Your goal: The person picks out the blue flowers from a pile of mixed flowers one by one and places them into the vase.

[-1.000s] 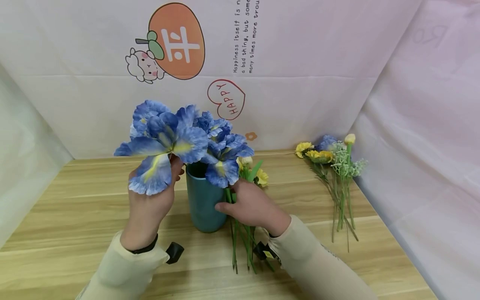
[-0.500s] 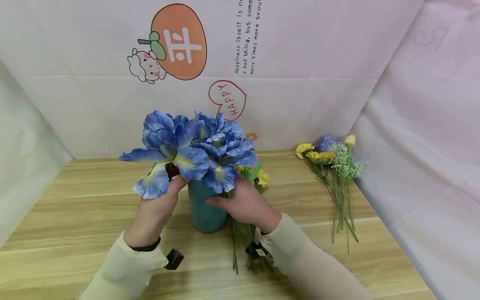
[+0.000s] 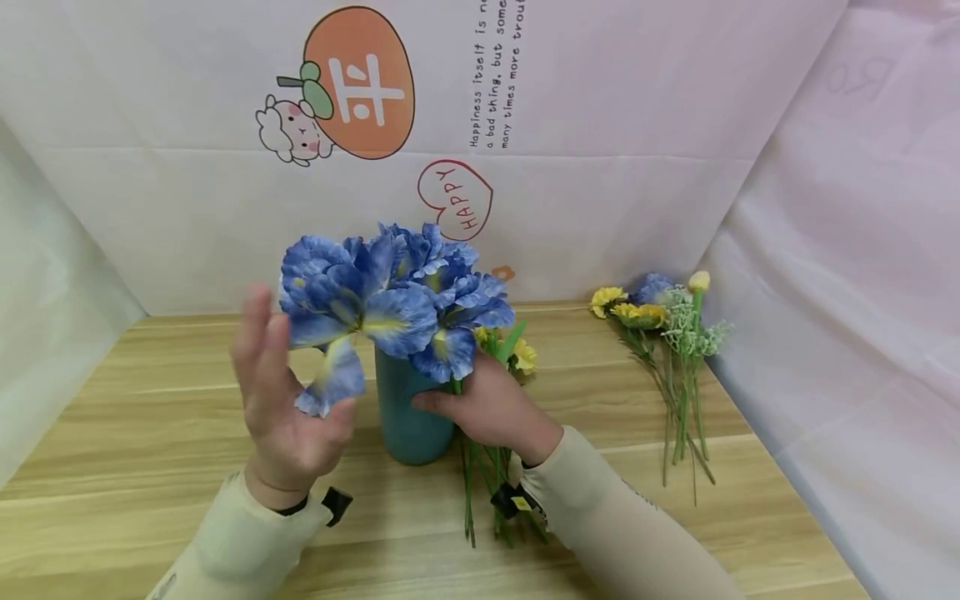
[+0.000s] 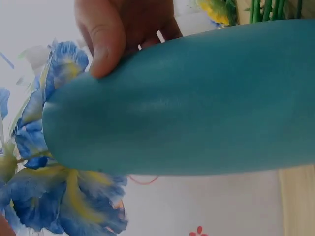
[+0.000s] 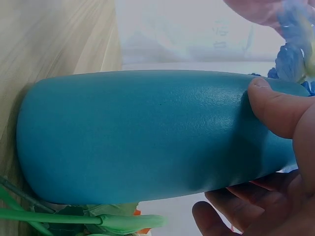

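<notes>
A teal vase (image 3: 414, 425) stands upright on the table, with large blue iris flowers (image 3: 397, 321) over its mouth. My right hand (image 3: 491, 400) grips the vase near its top: in the right wrist view the thumb (image 5: 275, 105) lies along one side and the fingers curl round the other. My left hand (image 3: 288, 417) is beside the front-left iris, fingers raised and spread, thumb apart. A drooping petal (image 3: 333, 383) overlaps its palm in the head view. The iris stems inside the vase are hidden.
Right of the vase, cut stems (image 3: 471, 500) and yellow flowers (image 3: 524, 358) lie on the wooden table (image 3: 150, 433). Farther right lies another bunch with yellow blooms (image 3: 639, 315), a pale bud (image 3: 699, 281) and green sprigs (image 3: 682, 325). A printed white cloth (image 3: 600, 167) hangs behind.
My left hand brought the front-left iris right and down to the vase, then let go and spread its fingers. My right hand shifted slightly left onto the vase.
</notes>
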`<state>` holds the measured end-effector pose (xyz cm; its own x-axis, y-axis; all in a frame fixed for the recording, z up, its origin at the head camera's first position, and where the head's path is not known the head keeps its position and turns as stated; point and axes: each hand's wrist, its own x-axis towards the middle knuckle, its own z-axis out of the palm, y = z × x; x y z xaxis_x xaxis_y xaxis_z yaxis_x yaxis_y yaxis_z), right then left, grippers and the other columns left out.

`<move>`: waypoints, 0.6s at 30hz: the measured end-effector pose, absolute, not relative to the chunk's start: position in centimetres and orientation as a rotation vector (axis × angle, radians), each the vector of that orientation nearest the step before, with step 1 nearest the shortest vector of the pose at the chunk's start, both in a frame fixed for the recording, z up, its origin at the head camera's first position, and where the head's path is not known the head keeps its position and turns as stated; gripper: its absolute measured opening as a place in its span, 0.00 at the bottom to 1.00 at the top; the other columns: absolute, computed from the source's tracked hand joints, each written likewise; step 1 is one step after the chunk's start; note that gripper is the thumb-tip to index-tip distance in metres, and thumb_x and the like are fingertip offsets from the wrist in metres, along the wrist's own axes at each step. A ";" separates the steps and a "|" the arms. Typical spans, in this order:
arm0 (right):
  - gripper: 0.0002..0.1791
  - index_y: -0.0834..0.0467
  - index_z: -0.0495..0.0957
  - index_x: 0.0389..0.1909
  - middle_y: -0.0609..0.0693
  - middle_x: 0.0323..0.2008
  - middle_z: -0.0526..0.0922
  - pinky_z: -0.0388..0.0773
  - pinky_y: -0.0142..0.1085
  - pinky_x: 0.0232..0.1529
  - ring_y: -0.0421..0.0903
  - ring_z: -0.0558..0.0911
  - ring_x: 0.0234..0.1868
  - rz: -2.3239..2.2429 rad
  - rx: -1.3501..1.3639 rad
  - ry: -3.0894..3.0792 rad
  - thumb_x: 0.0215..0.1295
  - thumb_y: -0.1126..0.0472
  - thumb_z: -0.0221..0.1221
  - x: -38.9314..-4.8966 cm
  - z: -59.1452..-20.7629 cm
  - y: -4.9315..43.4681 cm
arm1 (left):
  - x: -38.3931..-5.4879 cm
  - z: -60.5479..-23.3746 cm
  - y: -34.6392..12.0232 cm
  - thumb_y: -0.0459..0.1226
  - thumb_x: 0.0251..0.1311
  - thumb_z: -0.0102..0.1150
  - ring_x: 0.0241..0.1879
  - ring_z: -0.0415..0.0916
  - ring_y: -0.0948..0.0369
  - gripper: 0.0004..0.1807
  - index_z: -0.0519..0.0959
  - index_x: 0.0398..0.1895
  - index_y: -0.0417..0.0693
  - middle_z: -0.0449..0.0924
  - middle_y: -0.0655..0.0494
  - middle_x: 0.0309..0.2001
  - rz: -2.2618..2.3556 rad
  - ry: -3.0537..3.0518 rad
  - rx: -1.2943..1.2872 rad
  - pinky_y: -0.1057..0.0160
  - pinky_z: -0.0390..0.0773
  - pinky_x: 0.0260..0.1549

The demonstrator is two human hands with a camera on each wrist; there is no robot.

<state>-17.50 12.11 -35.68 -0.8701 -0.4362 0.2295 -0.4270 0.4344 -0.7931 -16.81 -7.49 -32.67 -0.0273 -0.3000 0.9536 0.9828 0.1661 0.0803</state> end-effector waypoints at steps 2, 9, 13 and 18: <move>0.45 0.45 0.55 0.77 0.39 0.73 0.61 0.67 0.41 0.65 0.39 0.64 0.69 -1.470 -0.797 2.655 0.63 0.52 0.69 -17.5 -35.7 12.1 | -16.6 -32.5 -7.6 0.44 0.65 0.61 0.65 0.64 0.41 0.26 0.78 0.58 0.33 0.71 0.34 0.61 -1.126 -1.210 -0.833 0.43 0.58 0.67; 0.44 0.46 0.57 0.77 0.40 0.71 0.64 0.68 0.42 0.64 0.39 0.66 0.68 -1.468 -0.825 2.655 0.63 0.54 0.69 -17.6 -35.7 12.0 | -17.0 -33.2 -8.6 0.33 0.58 0.55 0.57 0.71 0.36 0.16 0.83 0.40 0.24 0.78 0.34 0.53 -1.055 -1.488 -0.610 0.46 0.69 0.61; 0.47 0.50 0.52 0.78 0.44 0.73 0.61 0.68 0.44 0.64 0.42 0.65 0.70 -1.421 -0.751 2.671 0.64 0.50 0.68 -17.4 -35.7 12.0 | -17.6 -34.4 -9.6 0.32 0.60 0.53 0.62 0.68 0.42 0.19 0.81 0.49 0.26 0.73 0.38 0.62 -1.119 -1.627 -0.520 0.54 0.68 0.60; 0.49 0.52 0.49 0.79 0.46 0.75 0.58 0.67 0.44 0.65 0.43 0.63 0.71 -1.356 -0.659 2.676 0.65 0.46 0.66 -17.3 -35.5 12.0 | -17.6 -35.6 -10.1 0.35 0.73 0.39 0.68 0.61 0.49 0.27 0.62 0.72 0.34 0.64 0.42 0.69 -1.677 -1.595 -0.491 0.60 0.63 0.64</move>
